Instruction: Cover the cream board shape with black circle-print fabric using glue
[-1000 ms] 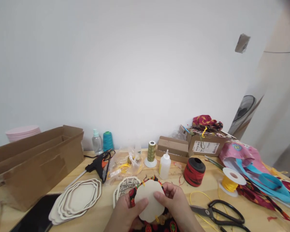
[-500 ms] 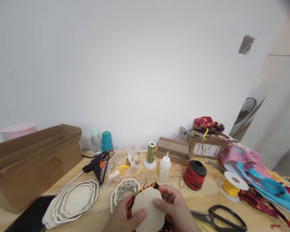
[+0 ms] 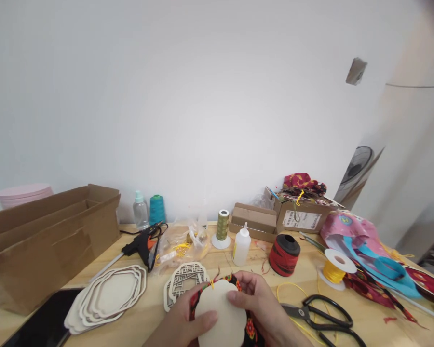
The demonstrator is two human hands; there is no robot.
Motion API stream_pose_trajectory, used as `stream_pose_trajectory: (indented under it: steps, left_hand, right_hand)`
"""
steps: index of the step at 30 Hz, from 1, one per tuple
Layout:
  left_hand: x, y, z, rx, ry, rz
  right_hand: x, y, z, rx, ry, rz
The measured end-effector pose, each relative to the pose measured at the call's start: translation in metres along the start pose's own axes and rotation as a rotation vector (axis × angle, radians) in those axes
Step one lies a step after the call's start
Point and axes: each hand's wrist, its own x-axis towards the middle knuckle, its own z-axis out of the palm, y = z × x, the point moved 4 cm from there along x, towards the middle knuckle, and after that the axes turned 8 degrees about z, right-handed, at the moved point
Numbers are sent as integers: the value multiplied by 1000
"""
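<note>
Between my two hands is a pale scallop-edged board (image 3: 222, 315), with dark patterned fabric (image 3: 250, 328) showing around its rim. My left hand (image 3: 188, 318) grips the lower left side, thumb flat on the board's face. On the upper right, my right hand (image 3: 255, 301) pinches the edge, thumb on the face and fingers behind. A small yellow cord loop (image 3: 212, 284) sits at the board's top edge. Just behind my left hand lie lattice-cut wooden pieces (image 3: 181, 280). Black-handled scissors (image 3: 320, 315) rest right of my right hand, beside loose yellow cord.
A glue bottle (image 3: 242, 245), a green thread spool (image 3: 223, 227) and a red ribbon roll (image 3: 284, 255) stand behind my hands. Left are stacked wooden frames (image 3: 110, 294), a glue gun (image 3: 141, 246) and a long cardboard box (image 3: 58, 246). A yellow cord spool (image 3: 336, 269) stands right.
The view has shifted slightly, so the table items appear a little further left and higher. Both hands keep hold of the board, and more patterned fabric shows at its lower right.
</note>
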Motion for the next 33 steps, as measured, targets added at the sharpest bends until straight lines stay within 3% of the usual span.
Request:
stream_pose_trajectory:
  steps: [6, 10, 13, 17, 22, 30, 33]
  left_hand:
    - [1, 4, 10, 11, -142, -19]
    - [-1, -5, 10, 57, -231, -81]
    - [0, -9, -4, 196, -97, -74]
    - [0, 14, -14, 485, 102, 134]
    - [-3, 33, -5, 523, 102, 98]
    - [-11, 35, 1, 526, 93, 253]
    - [-12, 36, 0, 545, 139, 258]
  right_hand:
    - [-17, -7, -10, -92, 53, 9]
    - [-31, 4, -19, -172, 74, 23]
    - [-39, 14, -29, -298, 161, 27]
    - [-45, 17, -39, -511, 339, -18]
    - [-51, 8, -35, -641, 446, -84]
    - [-55, 8, -33, -653, 446, -132]
    - [-52, 10, -35, -610, 426, -142]
